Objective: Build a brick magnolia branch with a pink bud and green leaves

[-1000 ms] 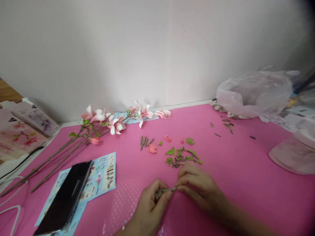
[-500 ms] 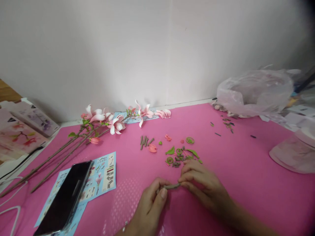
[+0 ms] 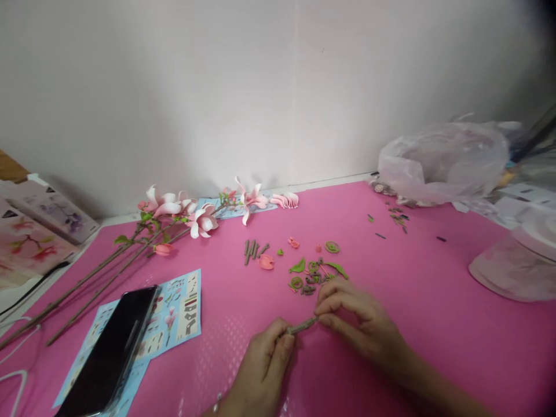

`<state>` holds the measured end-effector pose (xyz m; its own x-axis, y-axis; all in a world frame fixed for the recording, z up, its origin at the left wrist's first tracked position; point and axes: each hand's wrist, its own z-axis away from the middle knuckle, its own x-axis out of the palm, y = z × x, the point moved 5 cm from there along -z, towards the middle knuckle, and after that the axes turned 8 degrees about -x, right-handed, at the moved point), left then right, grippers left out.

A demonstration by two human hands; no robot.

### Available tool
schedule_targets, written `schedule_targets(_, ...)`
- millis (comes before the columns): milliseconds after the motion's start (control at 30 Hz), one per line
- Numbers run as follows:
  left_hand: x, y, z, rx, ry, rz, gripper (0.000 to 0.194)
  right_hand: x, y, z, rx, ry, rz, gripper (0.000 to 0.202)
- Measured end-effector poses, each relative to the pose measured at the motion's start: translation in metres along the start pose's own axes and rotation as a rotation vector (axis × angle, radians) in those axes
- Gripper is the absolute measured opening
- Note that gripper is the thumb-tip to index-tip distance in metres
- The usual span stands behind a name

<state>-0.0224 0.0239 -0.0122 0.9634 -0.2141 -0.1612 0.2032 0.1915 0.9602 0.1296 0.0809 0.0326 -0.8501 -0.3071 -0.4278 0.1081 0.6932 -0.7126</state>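
Hobby-craft corner
A smooth pink table cover (image 3: 412,278) bears small green-and-brown plastic pieces (image 3: 313,279) and a light-blue printed sheet (image 3: 179,313).

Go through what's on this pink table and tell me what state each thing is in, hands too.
Left hand: closed on the brown stem piece
Right hand: fingertips pinched at its other end
Brown stem piece: held between both hands
Phone: lying flat, screen dark
Blue leaflet: face up, partly covered
Flower branches: lying down, blossoms attached
Plastic bag: crumpled
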Motion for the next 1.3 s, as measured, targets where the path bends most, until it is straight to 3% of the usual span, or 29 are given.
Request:
schedule_targets(700, 0.0001, -0.0006, -0.0005, 0.005, -0.014, -0.051, 0.035, 0.0054, 0.0029, 0.0027, -0.026, -0.06, 0.044, 0.019)
schedule_targets(1000, 0.0041, -0.0008, 0.0009, -0.05, -0.038, 0.199, 0.036, 0.0054, 0.0021, 0.0016, 0.059, 0.013, -0.019, 0.019)
schedule_targets(1300, 0.0081, 0.0028, 0.0029, 0.019, -0.148, 0.219, 0.039, 0.006, 0.0034, 0.0023, 0.093, 0.015, -0.09, 0.017)
